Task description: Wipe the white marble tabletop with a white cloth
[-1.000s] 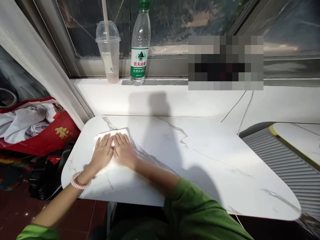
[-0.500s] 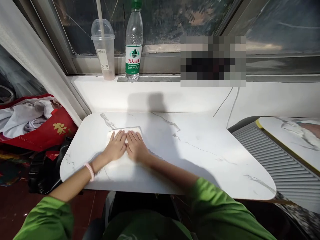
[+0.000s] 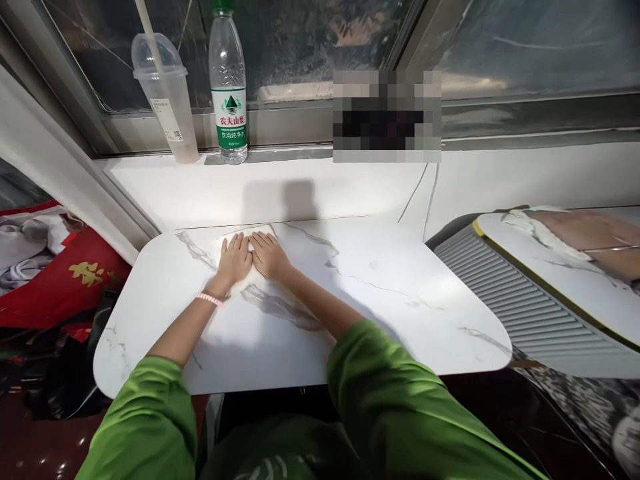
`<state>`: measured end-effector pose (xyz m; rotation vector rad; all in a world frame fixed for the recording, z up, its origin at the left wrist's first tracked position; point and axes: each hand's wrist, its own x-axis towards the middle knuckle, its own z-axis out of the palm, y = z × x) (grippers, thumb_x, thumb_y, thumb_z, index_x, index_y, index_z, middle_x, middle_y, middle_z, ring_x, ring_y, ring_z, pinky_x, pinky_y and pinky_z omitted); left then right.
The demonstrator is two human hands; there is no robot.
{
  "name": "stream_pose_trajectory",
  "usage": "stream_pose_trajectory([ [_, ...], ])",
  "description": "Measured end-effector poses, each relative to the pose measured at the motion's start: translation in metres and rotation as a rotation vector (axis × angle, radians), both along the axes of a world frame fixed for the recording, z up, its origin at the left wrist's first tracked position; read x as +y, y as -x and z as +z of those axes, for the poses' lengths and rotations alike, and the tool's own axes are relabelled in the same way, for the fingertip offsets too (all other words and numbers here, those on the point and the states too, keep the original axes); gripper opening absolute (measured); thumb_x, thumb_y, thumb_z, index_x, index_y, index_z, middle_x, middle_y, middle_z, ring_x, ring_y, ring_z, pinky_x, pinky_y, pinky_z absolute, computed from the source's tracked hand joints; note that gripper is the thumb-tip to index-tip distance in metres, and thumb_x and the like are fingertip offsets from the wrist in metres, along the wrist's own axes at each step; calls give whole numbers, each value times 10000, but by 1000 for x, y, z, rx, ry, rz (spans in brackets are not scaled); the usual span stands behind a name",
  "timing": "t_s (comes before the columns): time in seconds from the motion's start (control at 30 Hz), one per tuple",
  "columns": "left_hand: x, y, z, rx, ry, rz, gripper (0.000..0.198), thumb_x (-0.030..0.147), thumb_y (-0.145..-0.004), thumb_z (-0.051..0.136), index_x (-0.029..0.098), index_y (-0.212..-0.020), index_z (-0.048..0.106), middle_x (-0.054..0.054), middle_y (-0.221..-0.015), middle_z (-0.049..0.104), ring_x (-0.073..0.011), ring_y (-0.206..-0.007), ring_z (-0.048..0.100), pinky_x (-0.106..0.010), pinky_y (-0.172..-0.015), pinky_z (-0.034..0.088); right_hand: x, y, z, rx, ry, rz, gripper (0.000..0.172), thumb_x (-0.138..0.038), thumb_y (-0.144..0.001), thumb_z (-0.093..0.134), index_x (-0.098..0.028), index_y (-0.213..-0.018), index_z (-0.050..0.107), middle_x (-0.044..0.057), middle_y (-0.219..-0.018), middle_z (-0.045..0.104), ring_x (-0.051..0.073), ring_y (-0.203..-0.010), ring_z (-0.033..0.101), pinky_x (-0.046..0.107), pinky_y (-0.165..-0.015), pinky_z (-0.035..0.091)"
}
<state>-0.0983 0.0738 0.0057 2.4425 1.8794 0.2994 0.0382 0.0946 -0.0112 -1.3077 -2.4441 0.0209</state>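
Observation:
A thin white cloth (image 3: 254, 274) lies flat on the white marble-patterned table (image 3: 400, 327), near its back edge by the wall. Both hands press down on it from above, side by side, thumbs almost meeting. My left hand (image 3: 235, 259), with a pink coiled band on the wrist, has its fingers stretched forward. My right hand (image 3: 269, 255) also lies flat, fingers extended. Much of the cloth is hidden under the palms.
On the window ledge stand a lidded plastic cup (image 3: 167, 110) with a straw and a green-capped water bottle (image 3: 229, 87). A red bag (image 3: 95, 267) with white fabric sits at left. At right is a second table (image 3: 560, 267); a blurred-out patch covers part of the ledge.
Both hands have slid the cloth forward, towards the wall, staying flat on it. The view has shifted, so the bottle and cup appear further left.

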Motion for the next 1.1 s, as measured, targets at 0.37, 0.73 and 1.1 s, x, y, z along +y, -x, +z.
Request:
stream_pose_trajectory([
  [0.37, -159, -87, -22, -38, -120, -250, 585, 222, -933, 366, 38, -1486, 411, -214, -1561, 382, -353, -1489, 276, -585, -1216, 200, -182, -103, -11, -47, -80, -45, 543, -197, -956, 331, 17, -1429, 489, 199, -1517, 453, 297, -1448, 368, 492, -1208, 280],
  [0.73, -33, -119, -7, -47, -26, -181, 545, 174, -943, 330, 24, -1455, 438, -203, -1545, 417, -313, -1466, 336, -551, -1218, 201, -55, -117, 3, -23, 62, -184, 528, -154, -917, 379, -16, -1409, 512, 173, -1485, 510, 278, -1409, 426, 442, -1195, 274],
  [1.1, 34, -126, 2, 25, 2, -187, 507, 169, -987, 309, 92, -1478, 411, -115, -1590, 375, -226, -1489, 292, -448, -1247, 154, 0, -120, 5, -10, 87, -270, 531, -173, -967, 311, 3, -1448, 452, 189, -1526, 448, 277, -1449, 370, 446, -1214, 237],
])
